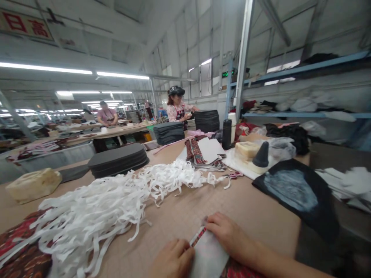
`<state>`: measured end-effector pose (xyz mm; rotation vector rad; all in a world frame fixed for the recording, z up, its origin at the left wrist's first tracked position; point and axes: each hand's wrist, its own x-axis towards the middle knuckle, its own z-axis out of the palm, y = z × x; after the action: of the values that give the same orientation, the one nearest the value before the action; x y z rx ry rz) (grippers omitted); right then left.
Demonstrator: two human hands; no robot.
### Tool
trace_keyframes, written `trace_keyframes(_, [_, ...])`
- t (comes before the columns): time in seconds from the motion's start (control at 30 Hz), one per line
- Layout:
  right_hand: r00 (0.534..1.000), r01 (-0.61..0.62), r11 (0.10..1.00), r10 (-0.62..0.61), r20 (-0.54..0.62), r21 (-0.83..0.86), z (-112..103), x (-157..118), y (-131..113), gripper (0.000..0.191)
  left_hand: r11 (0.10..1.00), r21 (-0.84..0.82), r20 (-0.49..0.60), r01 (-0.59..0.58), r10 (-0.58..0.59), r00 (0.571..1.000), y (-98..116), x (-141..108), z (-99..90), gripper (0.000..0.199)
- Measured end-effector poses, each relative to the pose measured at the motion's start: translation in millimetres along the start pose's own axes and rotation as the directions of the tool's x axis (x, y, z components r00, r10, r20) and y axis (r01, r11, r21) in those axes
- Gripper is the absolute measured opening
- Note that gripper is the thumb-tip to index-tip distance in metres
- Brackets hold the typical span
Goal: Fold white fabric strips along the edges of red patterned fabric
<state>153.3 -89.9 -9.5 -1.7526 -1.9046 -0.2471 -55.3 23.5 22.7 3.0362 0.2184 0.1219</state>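
Two hands, left hand [173, 259] and right hand [228, 235], half-closed, grip a thin white sheet [209, 256] edged by a patterned strip [198, 236] at the tan worktable's [185, 204] near edge; light, limp-looking, best held along its edges

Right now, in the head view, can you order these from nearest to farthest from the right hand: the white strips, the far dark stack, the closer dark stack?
From the right hand:
1. White strips, ahead and left.
2. Closer dark stack, beyond the strips, left.
3. Far dark stack, at the far end, beside a co-worker.
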Motion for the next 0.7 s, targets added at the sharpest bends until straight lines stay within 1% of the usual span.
trace_keyframes(0.07, [0.999, -0.034, 0.998, 0.035, -0.009, 0.056, 2.4, -0.6, 1.3, 0.017, 0.998, -0.018, -0.007, 0.054, -0.055, 0.998, 7.3, 26.2, 1.8, 0.026])
trace_keyframes(0.17, [0.997, -0.08, 0.987, 0.081, -0.003, 0.138, 4.2, 2.0, 3.8, 0.02, 0.993, -0.018, -0.046, 0.115, -0.116, 0.992, 12.6, 46.8, 9.0, 0.027])
trace_keyframes(0.27, [0.988, -0.156, 0.964, 0.152, 0.035, 0.214, 1.9, 9.1, 6.1, 0.025, 0.994, 0.037, -0.079, 0.1, -0.097, 0.992, 13.6, 52.2, 16.7, 0.03])
trace_keyframes(0.33, [0.98, -0.199, 0.947, 0.192, 0.054, 0.252, -2.6, 14.6, 6.3, 0.027, 0.994, 0.067, -0.122, 0.09, -0.082, 0.989, 14.6, 52.1, 20.1, 0.031])
trace_keyframes(0.4, [0.977, -0.215, 0.937, 0.207, 0.06, 0.274, -8.8, 18.6, 5.2, 0.027, 0.992, 0.075, -0.17, 0.104, -0.09, 0.981, 16.4, 51.3, 21.8, 0.029])
trace_keyframes(0.47, [0.977, -0.212, 0.935, 0.203, 0.062, 0.284, -15.0, 19.8, 3.3, 0.024, 0.99, 0.043, -0.206, 0.131, -0.12, 0.971, 18.4, 51.0, 22.0, 0.025])
trace_keyframes(0.57, [0.984, -0.174, 0.956, 0.161, 0.075, 0.238, -20.5, 16.8, 0.7, 0.017, 0.98, -0.101, -0.208, 0.17, -0.188, 0.96, 19.9, 52.0, 20.1, 0.02])
trace_keyframes(0.63, [0.987, -0.144, 0.978, 0.131, 0.097, 0.149, -20.6, 13.2, -0.1, 0.011, 0.954, -0.209, -0.173, 0.214, -0.251, 0.952, 19.8, 53.3, 17.8, 0.018])
trace_keyframes(0.7, [0.985, -0.133, 0.99, 0.127, 0.118, 0.045, -18.8, 9.7, -0.4, 0.008, 0.924, -0.277, -0.128, 0.262, -0.305, 0.944, 19.6, 54.6, 15.5, 0.015])
